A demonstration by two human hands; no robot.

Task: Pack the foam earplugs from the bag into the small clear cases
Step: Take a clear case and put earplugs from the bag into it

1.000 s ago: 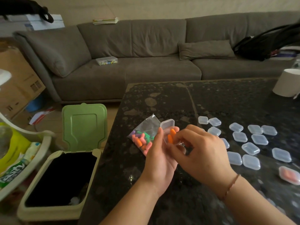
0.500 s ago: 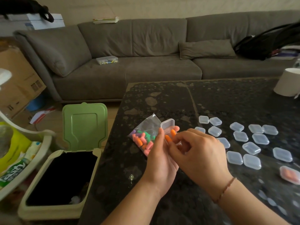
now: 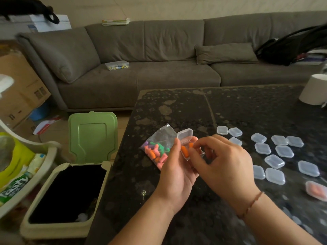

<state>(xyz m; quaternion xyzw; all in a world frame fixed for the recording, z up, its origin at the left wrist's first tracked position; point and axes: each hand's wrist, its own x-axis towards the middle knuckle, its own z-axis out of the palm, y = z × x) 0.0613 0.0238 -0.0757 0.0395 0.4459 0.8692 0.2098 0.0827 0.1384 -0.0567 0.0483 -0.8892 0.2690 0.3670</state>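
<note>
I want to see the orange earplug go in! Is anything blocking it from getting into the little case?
Nothing visible. The open case sits in the left hand, lid up, and the right hand pinches the orange earplug right at it.

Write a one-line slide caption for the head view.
Left hand holds an open clear case while the right hand tucks in orange earplugs.

Two hands, a left hand (image 3: 177, 174) and a right hand (image 3: 226, 167), are meeting over one dark table (image 3: 177, 106). Twelve closed, empty clear cases (image 3: 284, 151) are lying in view on it. One filled case (image 3: 316, 190) is sitting at the right edge. One open case (image 3: 184, 137) is being held and is carrying two orange earplugs (image 3: 184, 151). One bag (image 3: 157, 149) is holding mixed earplugs, too overlapped to count. One open-lidded bin (image 3: 53, 230) is standing before one sofa (image 3: 159, 76).
</note>
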